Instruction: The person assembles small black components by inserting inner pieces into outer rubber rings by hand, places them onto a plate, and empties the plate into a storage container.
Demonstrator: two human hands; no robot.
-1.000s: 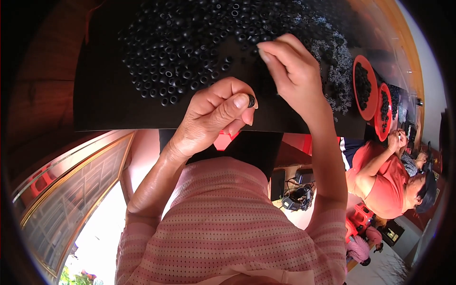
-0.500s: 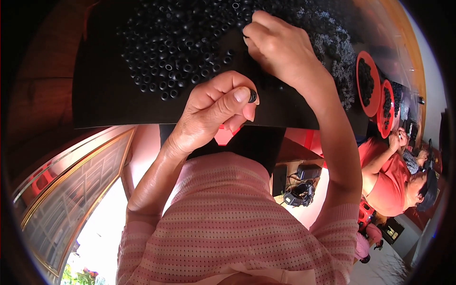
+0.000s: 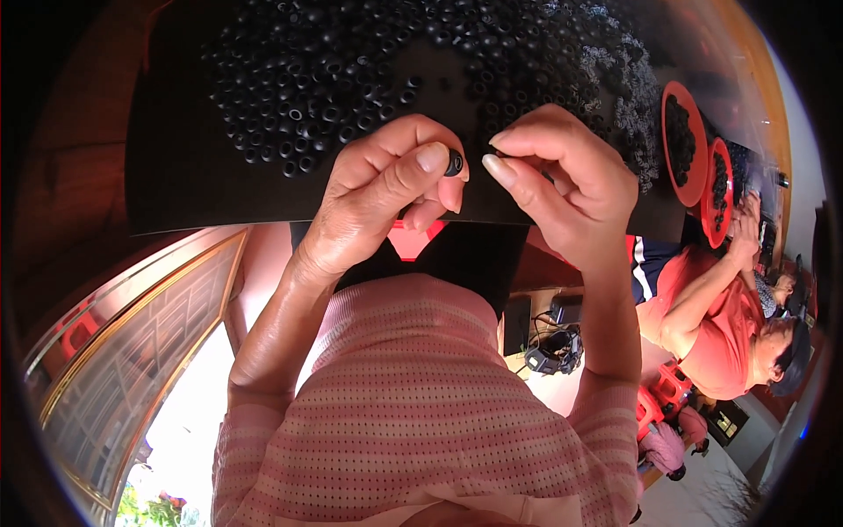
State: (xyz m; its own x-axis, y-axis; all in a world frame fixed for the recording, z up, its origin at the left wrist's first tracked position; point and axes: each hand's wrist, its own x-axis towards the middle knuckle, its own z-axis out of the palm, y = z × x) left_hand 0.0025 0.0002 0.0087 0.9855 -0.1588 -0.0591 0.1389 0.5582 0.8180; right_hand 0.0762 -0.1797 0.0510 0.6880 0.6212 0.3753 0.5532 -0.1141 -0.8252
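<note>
Between the thumb and fingers of my left hand (image 3: 386, 184) is a small round black part (image 3: 454, 163) with a ringed end, facing right. Close beside it, my right hand (image 3: 571, 176) pinches thumb and index finger together. Something small and dark seems to sit at those fingertips, but it is too small to name. Beyond both hands, a wide heap of small black rings (image 3: 307, 92) spreads over the dark table (image 3: 189, 189). At the heap's right side lie many small pale, spiky-looking pieces (image 3: 615, 66).
Two red bowls, a larger one (image 3: 671, 92) and a smaller one (image 3: 706, 206), hold black parts at the table's right. A co-worker in a red shirt (image 3: 716, 325) sits there, hands together. The table's near edge runs just below my hands. Cables and a black device (image 3: 553, 351) lie lower down.
My right hand has come back from the heap toward me, and its fingertips are now beside the part in my left hand. The left hand has shifted slightly left.
</note>
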